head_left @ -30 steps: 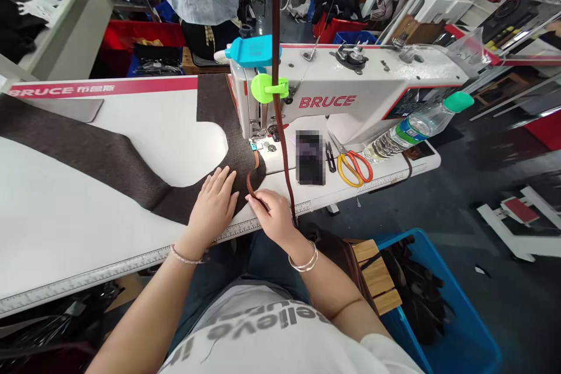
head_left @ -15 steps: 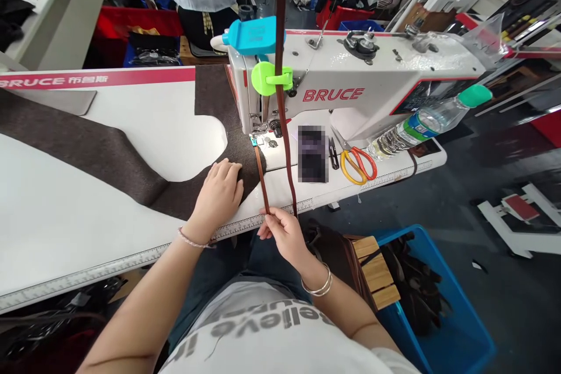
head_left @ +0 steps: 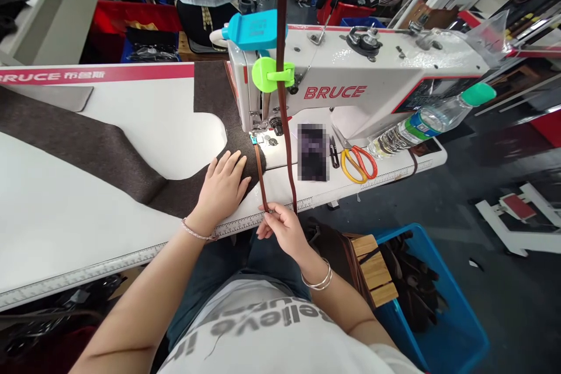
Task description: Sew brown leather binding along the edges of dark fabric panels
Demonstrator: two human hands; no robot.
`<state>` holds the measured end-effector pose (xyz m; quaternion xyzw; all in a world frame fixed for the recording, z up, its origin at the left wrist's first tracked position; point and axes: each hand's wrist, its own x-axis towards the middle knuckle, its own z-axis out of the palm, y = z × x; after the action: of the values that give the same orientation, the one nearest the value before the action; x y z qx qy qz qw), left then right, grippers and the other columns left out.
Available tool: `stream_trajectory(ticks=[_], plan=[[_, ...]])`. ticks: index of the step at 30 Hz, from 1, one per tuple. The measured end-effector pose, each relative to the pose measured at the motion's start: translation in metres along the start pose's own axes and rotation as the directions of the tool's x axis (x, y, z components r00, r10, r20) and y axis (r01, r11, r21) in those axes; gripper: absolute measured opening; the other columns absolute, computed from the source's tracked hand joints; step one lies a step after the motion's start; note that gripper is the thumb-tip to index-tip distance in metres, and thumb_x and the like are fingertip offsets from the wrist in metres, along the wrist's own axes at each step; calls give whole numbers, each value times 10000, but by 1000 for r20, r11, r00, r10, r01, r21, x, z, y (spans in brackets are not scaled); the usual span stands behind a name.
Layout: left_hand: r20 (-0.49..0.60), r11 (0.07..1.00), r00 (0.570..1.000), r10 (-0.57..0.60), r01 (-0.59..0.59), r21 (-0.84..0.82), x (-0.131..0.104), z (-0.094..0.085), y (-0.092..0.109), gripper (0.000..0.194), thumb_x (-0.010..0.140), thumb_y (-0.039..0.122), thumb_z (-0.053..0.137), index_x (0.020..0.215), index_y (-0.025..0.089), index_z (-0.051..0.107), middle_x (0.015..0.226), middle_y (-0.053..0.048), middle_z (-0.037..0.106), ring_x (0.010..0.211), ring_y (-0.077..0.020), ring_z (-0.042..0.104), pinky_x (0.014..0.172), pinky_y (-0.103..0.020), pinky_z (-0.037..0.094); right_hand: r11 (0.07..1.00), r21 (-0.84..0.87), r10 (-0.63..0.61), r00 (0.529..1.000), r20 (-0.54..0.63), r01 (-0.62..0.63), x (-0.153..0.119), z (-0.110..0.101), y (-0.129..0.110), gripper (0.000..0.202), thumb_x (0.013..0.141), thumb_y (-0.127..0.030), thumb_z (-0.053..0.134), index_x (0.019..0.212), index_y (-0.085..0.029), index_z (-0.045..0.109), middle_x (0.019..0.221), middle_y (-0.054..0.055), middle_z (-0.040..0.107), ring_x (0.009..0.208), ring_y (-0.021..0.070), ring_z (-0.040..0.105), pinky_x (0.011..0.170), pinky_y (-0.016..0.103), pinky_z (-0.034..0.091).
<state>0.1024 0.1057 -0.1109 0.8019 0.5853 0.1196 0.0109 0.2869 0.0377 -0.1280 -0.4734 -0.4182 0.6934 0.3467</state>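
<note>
- Strip of brown binding (head_left: 260,172), narrow and fairly straight, at the centre of the frame; its long axis runs nearly up and down, leaning a little left at the top.
- Its upper end meets a small blue piece (head_left: 253,139) by the needle area of a white sewing machine (head_left: 335,92); its lower stretch reaches the table's ruled edge.
- There the seated person's right hand (head_left: 284,231) pinches it between thumb and fingertips, so the strip leads up and slightly left from that grip. I cannot tell whether it runs on inside the hand.
- Left hand (head_left: 224,184), palm down with fingers extended and thumb apart, rests on dark brown fabric (head_left: 100,146), just left of the strip; the right is nearer, touching it.
- That fabric sweeps from the left edge of the frame to the machine.
- Another brown strip (head_left: 283,99) hangs from the top centre, passing just right of the pinched one.
- Orange-and-yellow-handled scissors (head_left: 363,165) lie right of centre, near a bottle (head_left: 421,125).
</note>
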Motion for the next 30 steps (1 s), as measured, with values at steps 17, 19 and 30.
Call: stream_trajectory(ticks=[17,19,30], plan=[[-8,989,996,88,-89,-120,23,-4,-13,309,940,280,379,1130,127,569,1162,-185,545,1167,-327,524,980,-492,462,1000,15,-9,1000,-9,9,-1,0,-1,333,836,-480,611,964,-172,600,596,-10,674,480,129,642,469,217,455],[-29,992,997,72,-75,-98,22,-3,-13,331,948,295,375,1163,120,556,1273,-202,505,1190,-325,508,1010,-488,438,1000,15,-9,1000,-12,9,-1,0,1,330,841,-475,608,968,-171,599,601,-9,676,482,127,643,471,214,454],[-3,997,999,51,-51,-50,19,-1,-13,508,965,337,342,1403,94,427,1473,-199,427,1379,-354,360,1107,-531,341,1000,11,1,1000,-13,-1,-3,1,-1,375,844,-463,603,1071,-166,565,597,-22,667,477,127,638,479,218,449]])
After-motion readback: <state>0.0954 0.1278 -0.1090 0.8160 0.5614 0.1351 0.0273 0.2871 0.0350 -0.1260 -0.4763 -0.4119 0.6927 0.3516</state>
